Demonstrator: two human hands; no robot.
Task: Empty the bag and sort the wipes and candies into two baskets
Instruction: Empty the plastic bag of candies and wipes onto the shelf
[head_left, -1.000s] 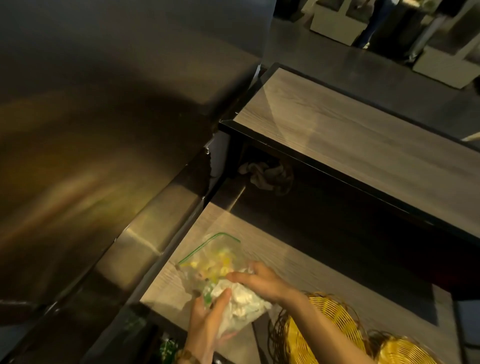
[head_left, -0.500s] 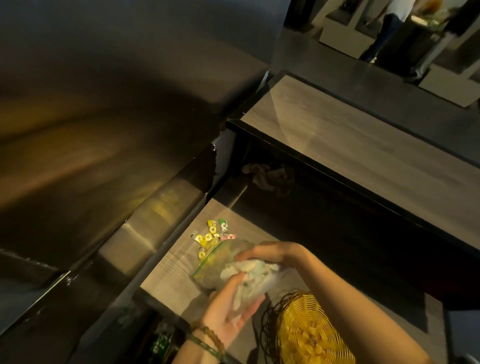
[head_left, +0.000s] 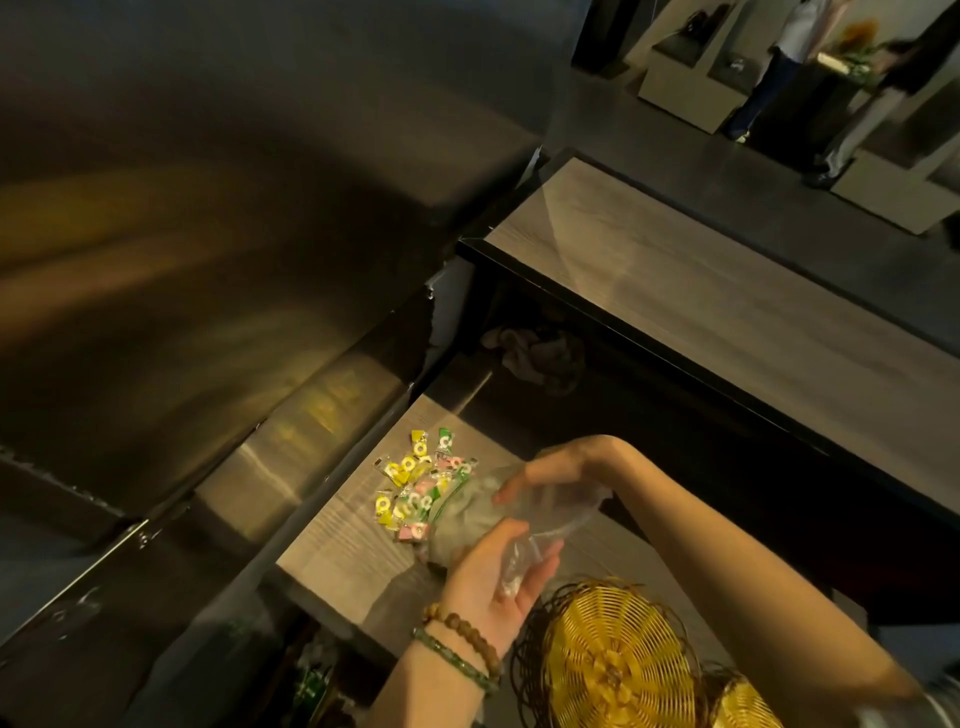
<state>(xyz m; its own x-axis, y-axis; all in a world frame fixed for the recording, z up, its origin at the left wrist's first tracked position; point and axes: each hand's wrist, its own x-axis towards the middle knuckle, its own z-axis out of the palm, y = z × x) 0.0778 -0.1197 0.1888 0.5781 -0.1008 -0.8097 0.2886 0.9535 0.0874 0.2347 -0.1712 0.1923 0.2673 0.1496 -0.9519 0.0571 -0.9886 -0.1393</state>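
Both hands — left hand (head_left: 488, 566), right hand (head_left: 558, 470) — grasp a limp, slippery plastic bag (head_left: 524, 506); candies (head_left: 415, 480) spilled; best gripped by its bottom corners.

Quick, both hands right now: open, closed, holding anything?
Left hand: closed on the lower end of the clear plastic bag.
Right hand: closed on the same bag from above, tipping it toward the candies.
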